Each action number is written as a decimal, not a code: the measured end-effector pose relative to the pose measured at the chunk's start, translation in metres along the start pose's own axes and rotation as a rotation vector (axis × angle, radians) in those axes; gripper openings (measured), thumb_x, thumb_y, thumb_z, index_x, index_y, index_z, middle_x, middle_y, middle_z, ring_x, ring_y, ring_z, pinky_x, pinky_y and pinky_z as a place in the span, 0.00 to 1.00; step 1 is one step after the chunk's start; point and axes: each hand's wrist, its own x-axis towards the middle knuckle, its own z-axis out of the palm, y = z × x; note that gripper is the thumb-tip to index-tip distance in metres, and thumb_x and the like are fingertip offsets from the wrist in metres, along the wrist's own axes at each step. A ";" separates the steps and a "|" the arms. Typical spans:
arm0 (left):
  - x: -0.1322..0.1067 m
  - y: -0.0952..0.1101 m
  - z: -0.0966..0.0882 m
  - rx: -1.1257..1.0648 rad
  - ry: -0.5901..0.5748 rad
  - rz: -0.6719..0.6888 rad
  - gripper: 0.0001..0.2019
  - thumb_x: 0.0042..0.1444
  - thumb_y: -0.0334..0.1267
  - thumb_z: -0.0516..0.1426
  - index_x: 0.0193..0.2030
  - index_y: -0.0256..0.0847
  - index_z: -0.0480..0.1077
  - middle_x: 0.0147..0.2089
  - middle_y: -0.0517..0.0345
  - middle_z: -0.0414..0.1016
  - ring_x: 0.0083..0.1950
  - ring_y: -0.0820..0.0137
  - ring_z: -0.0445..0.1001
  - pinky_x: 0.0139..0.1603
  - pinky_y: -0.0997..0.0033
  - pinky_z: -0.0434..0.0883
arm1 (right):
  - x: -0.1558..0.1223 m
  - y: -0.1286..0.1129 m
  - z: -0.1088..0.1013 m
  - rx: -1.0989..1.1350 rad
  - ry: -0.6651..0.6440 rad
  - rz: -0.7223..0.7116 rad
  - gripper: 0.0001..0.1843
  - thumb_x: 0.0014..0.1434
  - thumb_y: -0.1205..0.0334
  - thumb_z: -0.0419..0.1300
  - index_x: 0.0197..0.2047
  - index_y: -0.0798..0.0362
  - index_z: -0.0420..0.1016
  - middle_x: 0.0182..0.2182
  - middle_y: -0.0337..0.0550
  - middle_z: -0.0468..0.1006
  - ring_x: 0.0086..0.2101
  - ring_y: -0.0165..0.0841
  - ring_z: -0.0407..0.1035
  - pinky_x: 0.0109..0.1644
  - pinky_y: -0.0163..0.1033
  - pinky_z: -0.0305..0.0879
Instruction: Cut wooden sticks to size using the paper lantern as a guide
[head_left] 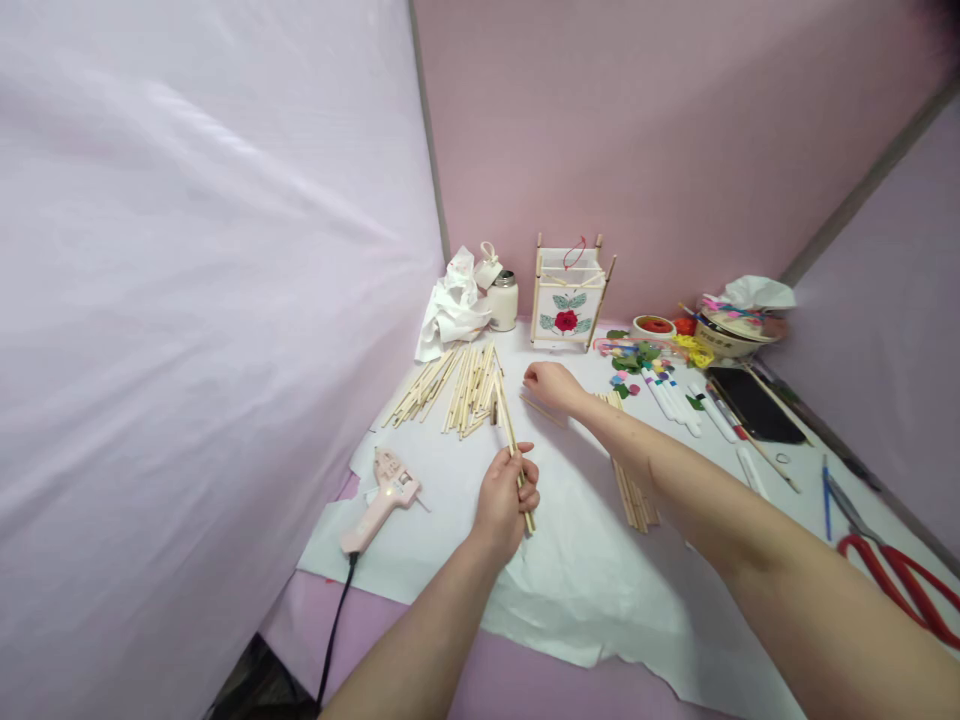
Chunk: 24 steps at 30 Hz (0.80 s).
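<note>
My left hand [510, 495] is closed around a few thin wooden sticks [511, 425], which slant up and away from it toward a loose pile of similar pale sticks [469, 385]. Above and to the right, my right hand [553, 385] is curled closed low over the paper; its fingertips are hidden, so what it holds cannot be made out. A single thin stick [541, 409] shows just under it. Beneath my right forearm lies a bundle of browner sticks [628, 490], partly covered by the arm.
A pink glue gun [382, 500] with a black cord lies at left. Behind stand a stick-framed lantern [571, 300] with a red rose, a white jar [503, 302] and crumpled tissue [454, 310]. Rightward are markers [671, 400], a phone [756, 404], red-handled scissors [896, 570] and a bowl [731, 335].
</note>
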 end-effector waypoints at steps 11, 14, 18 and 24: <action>0.007 -0.004 -0.007 -0.171 0.046 0.000 0.14 0.56 0.39 0.57 0.46 0.36 0.63 0.26 0.64 0.63 0.19 0.84 0.49 0.20 0.81 0.44 | 0.088 -0.039 0.020 0.063 -0.038 0.192 0.15 0.61 0.58 0.59 0.44 0.62 0.74 0.45 0.54 0.76 0.45 0.38 0.71 0.49 0.44 0.65; 0.007 -0.004 -0.007 -0.184 0.044 -0.010 0.13 0.56 0.39 0.57 0.46 0.36 0.63 0.26 0.64 0.63 0.19 0.84 0.49 0.20 0.81 0.44 | 0.091 -0.038 0.021 0.146 -0.060 0.246 0.15 0.62 0.56 0.59 0.45 0.59 0.73 0.44 0.49 0.75 0.43 0.35 0.71 0.49 0.46 0.68; 0.007 -0.002 -0.006 -0.169 0.039 -0.033 0.15 0.54 0.35 0.56 0.48 0.35 0.63 0.26 0.63 0.63 0.20 0.83 0.50 0.20 0.81 0.46 | 0.080 -0.028 0.014 0.340 -0.084 0.264 0.13 0.63 0.56 0.57 0.41 0.59 0.73 0.36 0.44 0.76 0.33 0.30 0.72 0.38 0.39 0.70; 0.007 -0.002 -0.004 0.094 0.002 -0.024 0.24 0.54 0.33 0.56 0.58 0.38 0.60 0.37 0.55 0.71 0.22 0.81 0.57 0.20 0.81 0.54 | 0.020 -0.005 -0.013 0.695 0.059 0.139 0.08 0.60 0.66 0.53 0.42 0.58 0.69 0.24 0.39 0.75 0.22 0.24 0.64 0.28 0.31 0.61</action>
